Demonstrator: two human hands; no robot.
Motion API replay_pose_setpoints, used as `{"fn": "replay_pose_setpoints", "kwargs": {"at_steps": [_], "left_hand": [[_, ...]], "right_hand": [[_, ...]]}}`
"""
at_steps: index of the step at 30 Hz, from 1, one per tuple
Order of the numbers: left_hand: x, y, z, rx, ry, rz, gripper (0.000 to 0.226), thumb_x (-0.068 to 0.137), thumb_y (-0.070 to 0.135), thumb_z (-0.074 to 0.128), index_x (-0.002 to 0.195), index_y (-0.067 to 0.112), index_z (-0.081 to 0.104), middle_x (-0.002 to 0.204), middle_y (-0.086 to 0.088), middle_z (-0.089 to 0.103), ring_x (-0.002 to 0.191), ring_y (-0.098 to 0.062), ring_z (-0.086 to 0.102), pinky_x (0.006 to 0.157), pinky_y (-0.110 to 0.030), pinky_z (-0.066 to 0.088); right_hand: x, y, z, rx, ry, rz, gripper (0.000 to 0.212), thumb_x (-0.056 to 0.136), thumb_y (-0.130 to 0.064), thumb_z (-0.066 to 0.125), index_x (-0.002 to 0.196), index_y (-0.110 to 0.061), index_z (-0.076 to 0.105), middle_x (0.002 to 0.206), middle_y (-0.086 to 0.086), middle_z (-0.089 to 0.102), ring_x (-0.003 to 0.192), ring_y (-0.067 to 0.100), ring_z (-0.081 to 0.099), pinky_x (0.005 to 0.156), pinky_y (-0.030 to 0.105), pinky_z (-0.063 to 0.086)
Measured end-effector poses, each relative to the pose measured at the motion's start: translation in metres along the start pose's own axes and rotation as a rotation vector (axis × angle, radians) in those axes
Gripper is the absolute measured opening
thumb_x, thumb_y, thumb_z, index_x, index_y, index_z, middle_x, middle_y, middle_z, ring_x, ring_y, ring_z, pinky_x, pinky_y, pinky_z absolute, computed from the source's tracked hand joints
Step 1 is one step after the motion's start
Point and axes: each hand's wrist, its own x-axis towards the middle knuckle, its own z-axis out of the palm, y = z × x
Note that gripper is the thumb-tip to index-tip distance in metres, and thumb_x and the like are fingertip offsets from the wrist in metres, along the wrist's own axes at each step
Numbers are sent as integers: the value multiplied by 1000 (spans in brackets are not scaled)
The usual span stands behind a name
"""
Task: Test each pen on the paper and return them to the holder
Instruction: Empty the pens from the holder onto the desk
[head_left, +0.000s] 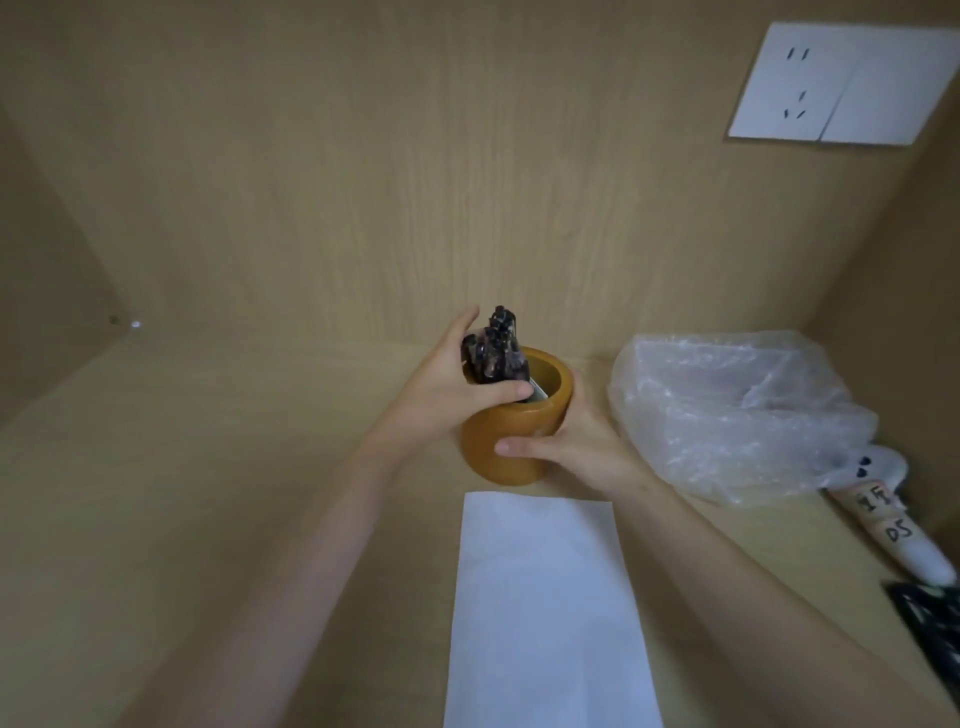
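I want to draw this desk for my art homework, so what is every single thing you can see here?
pen holder: one, mustard yellow, on the desk beyond the paper
pens: a bunch, dark, standing in the pen holder
paper: one sheet, white, flat on the desk, near edge
plastic bag: one, clear, crumpled right of the pen holder
wall socket plate: one, white, back panel, upper right
tube: one, white with handwritten labels, right edge
dark object: one, black, cut off at right edge
left hand: one, grips the pens
right hand: one, holds the pen holder
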Motion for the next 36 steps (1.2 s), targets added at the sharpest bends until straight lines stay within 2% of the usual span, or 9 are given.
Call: {"fn": "replay_pose_setpoints", "kwargs": {"at_steps": [6,10,14,18,20,23,26,31,36], "left_hand": [[-9,-6,0,-162,138,-18,108,62,23,85,146,25,18,127,11,44,113,-3,49,89,-14,40],[-21,-31,3,-488,59,-55,104,57,18,84,144,17,27,133,-5,53,114,-12,57,99,-30,45],[-40,-50,9,-580,34,-69,100,61,3,82,142,26,29,130,-6,55,113,-15,59,96,-34,48],[-53,-62,10,-369,-18,9,111,64,-8,77,144,38,16,124,15,44,104,6,57,78,-15,50],[-58,-67,10,-172,-16,70,110,61,1,82,143,38,18,125,17,38,108,16,48,85,-10,44],[-61,-79,9,192,33,130,101,54,33,88,137,36,30,138,13,21,124,4,27,107,-23,31],[-62,-89,9,351,-7,155,100,58,57,75,141,30,25,135,13,33,125,-7,32,108,-33,29],[-70,-104,-7,513,-21,192,66,85,41,60,142,35,27,116,11,43,110,-6,40,101,-30,36],[-73,-108,-25,516,-30,204,78,65,62,61,134,31,43,119,14,47,111,-3,47,101,-26,38]], "right_hand": [[-9,-10,3,-142,126,-122,109,50,-20,94,138,-29,32,131,-8,48,120,6,49,97,19,44],[-18,-20,-5,-474,108,-206,114,48,-25,93,141,-28,28,133,-4,38,124,13,37,105,33,36],[-26,-23,-8,-781,75,-268,113,50,-25,90,145,-24,28,133,0,39,122,18,37,97,28,31],[-28,-17,-9,-951,54,-386,108,54,-29,87,145,-19,30,135,4,40,124,23,37,99,28,25],[-28,-16,-6,-1041,23,-488,102,57,-31,86,144,-19,32,134,6,42,123,23,37,107,35,28],[-30,-16,0,-1174,-47,-593,97,61,-23,83,143,-20,30,134,7,41,127,23,35,116,37,12],[-31,-18,6,-1210,-65,-623,91,64,-14,78,143,-18,32,134,10,43,129,27,38,116,38,8],[-28,-7,-1,-1230,-32,-557,98,63,-23,83,144,-22,27,136,8,41,130,26,37,117,41,11],[-23,-1,-19,-1246,17,-542,101,58,-13,84,143,-21,31,136,7,42,130,26,38,118,43,14]]}}
